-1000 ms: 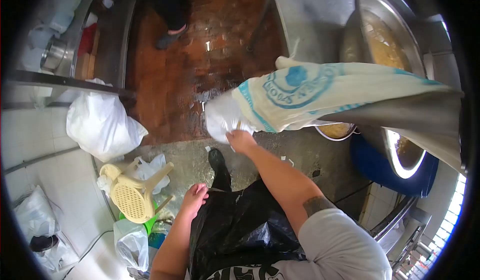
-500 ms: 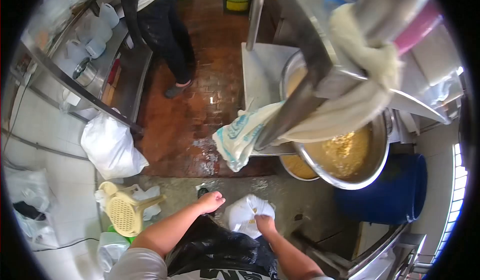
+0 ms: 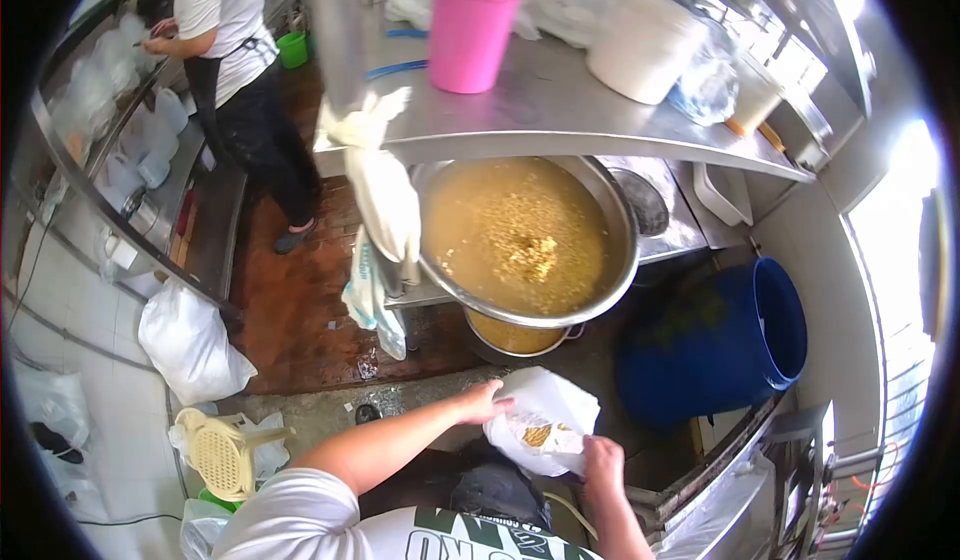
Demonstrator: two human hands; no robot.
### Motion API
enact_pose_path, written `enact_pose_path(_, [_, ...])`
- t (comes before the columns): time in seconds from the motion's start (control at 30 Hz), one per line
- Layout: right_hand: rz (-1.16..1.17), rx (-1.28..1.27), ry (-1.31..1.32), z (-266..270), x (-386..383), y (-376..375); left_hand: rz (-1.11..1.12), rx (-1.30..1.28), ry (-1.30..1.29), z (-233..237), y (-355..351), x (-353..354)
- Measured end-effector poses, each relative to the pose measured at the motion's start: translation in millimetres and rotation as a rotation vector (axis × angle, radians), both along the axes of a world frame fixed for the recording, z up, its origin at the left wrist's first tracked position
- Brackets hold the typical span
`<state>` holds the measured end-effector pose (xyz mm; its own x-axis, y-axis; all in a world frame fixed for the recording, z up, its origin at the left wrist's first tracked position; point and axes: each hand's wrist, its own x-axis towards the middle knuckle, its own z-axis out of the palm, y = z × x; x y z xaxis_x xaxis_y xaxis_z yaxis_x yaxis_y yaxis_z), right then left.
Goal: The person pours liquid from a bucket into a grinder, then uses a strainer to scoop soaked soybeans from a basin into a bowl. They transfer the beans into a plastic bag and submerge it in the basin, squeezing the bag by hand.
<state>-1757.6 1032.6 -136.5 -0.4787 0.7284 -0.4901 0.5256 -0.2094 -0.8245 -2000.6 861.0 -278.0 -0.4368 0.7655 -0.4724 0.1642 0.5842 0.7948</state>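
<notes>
Left hand (image 3: 480,404) has moved onto the white plastic bag (image 3: 550,400), grasping one edge while the right hand (image 3: 604,463) clenches the other, on the person's side of the large metal basin (image 3: 632,245); uneven pulling could tear the bag or free an edge.

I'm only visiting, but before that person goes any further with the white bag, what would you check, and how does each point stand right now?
1. Right hand gripping the white bag at its edge: ok.
2. Left hand at the bag's opposite side: ok, though how firmly it holds cannot be told.
3. Bag's contents known: cannot tell; a yellowish patch shows, but it could be contents or print.
4. Large metal basin standing securely: cannot tell; its base is hidden.
5. Co-worker out of the way: ok, standing over by the shelving.
6. Floor dry: not ok, it looks wet in shiny patches.
</notes>
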Motion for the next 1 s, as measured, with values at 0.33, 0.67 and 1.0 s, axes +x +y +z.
enact_pose_path(0.33, [-0.045, 0.286, 0.789, 249, -17, 91, 0.076, 0.323, -1.129, 156, 140, 52])
enact_pose_path(0.67, [0.022, 0.542, 1.205, 341, -134, 127, 0.082, 0.791, -0.778, 271, 244, -83])
enact_pose_path(1.0, [0.272, 0.521, 0.986, 287, -280, 172, 0.382, 0.722, -0.612, 230, 255, -199])
